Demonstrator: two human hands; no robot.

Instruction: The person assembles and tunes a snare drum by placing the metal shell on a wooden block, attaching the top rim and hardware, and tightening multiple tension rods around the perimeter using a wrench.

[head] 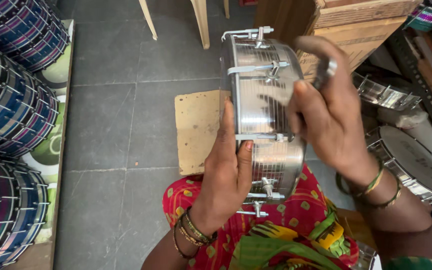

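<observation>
Head view: centre frame, the left hand [226,165] grips a steel drum [263,115] on edge over the lap; the right hand [326,110] pinches what may be a tuning key, tightening lugs; next, likely another lug.

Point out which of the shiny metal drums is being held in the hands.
The shiny steel drum turned on its edge over the lap, between left hand and right hand; the other steel drums lie right.

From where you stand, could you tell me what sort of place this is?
Probably a small drum-making workshop or storeroom: the left hand and right hand hold a shiny metal drum, striped drums are stacked at the left, more metal drums lie at the right.
</observation>
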